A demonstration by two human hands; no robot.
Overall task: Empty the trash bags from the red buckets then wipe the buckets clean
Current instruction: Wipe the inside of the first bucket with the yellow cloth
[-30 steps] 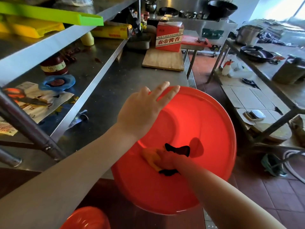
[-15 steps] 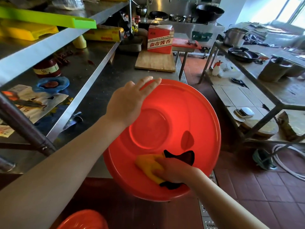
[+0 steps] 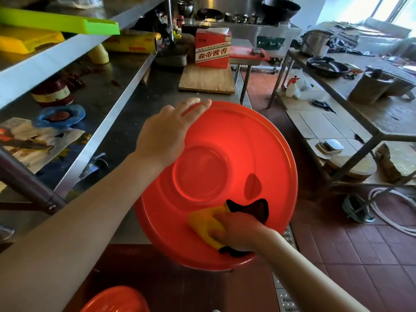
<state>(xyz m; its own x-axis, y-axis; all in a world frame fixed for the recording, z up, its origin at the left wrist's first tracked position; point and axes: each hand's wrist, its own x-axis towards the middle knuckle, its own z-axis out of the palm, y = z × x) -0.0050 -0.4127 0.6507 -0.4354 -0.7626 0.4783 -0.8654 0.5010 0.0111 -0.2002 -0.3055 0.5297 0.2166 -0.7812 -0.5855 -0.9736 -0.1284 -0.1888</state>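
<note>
A red bucket [image 3: 225, 143] lies tilted at the steel counter's edge, its open mouth facing me. My left hand [image 3: 166, 134] rests on its upper left rim, fingers laid straight over the edge. My right hand [image 3: 238, 230] is inside the bucket near the lower rim and holds a yellow and black cloth [image 3: 202, 221] against the inner wall. The cloth bunches out on both sides of the hand. A second red bucket [image 3: 114, 300] shows partly at the bottom edge, blurred.
The steel counter [image 3: 126, 140] carries a wooden board [image 3: 207, 79] and a red box [image 3: 212, 48] behind the bucket. A shelf post [image 3: 27, 183] stands at the left. Across the tiled aisle a cluttered metal table [image 3: 371, 122] has a white hose [image 3: 387, 212] beside it.
My right hand has slid the cloth down the inner wall toward the near rim, so more yellow cloth shows. My left hand stayed on the rim.
</note>
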